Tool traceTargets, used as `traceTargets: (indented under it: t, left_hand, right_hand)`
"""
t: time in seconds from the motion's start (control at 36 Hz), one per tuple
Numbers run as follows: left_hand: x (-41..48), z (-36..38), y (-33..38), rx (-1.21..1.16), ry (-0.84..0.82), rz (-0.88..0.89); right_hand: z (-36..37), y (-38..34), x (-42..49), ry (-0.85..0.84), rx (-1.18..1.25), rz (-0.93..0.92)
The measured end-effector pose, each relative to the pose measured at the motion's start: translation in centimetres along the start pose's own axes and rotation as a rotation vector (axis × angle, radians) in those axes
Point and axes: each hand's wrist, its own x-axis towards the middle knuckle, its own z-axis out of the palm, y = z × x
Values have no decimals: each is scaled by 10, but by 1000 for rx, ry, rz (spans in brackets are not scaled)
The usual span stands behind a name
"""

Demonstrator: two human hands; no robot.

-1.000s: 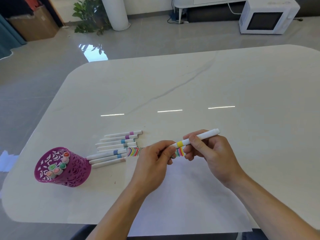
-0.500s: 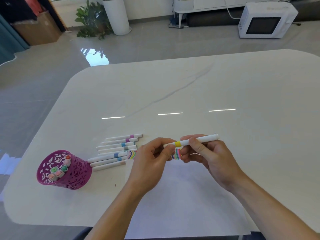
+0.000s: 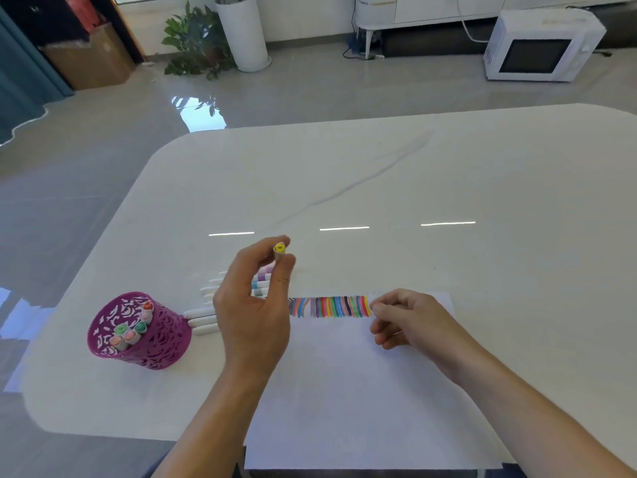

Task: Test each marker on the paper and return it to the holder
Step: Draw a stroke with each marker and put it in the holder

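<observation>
My left hand [image 3: 253, 305] pinches a white marker with a yellow end [image 3: 280, 249] between thumb and fingertips, raised above the table and pointing towards the camera. My right hand [image 3: 408, 319] rests on the white paper [image 3: 344, 391] with loosely curled fingers and nothing in it, right beside the end of a row of coloured test strokes [image 3: 329, 307]. The purple cut-out holder [image 3: 165, 343] stands at the left with several capped markers in it. More white markers [image 3: 203, 320] lie in a row between holder and paper, partly hidden by my left hand.
The white marble table [image 3: 413, 188] has a rounded corner at the far left and its front edge runs close under my arms. On the floor beyond are a white microwave [image 3: 537, 46], a potted plant [image 3: 196, 43] and a cardboard box [image 3: 89, 56].
Both hands held the yellow marker before. Now my right hand has let go and dropped to the paper, while my left hand has carried the marker up and to the left.
</observation>
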Motion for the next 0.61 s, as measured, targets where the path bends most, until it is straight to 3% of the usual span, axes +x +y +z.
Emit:
traceTargets:
  t: [0.36, 0.5, 0.61]
  left_hand:
    - [17, -59, -9, 331, 180, 342]
    - [25, -91, -12, 371, 260, 344]
    - [27, -114, -16, 411, 280, 228]
  right_hand:
    - [13, 5, 3, 89, -154, -43]
    - [16, 7, 5, 133, -212, -54]
    - [18, 6, 6, 143, -243, -60]
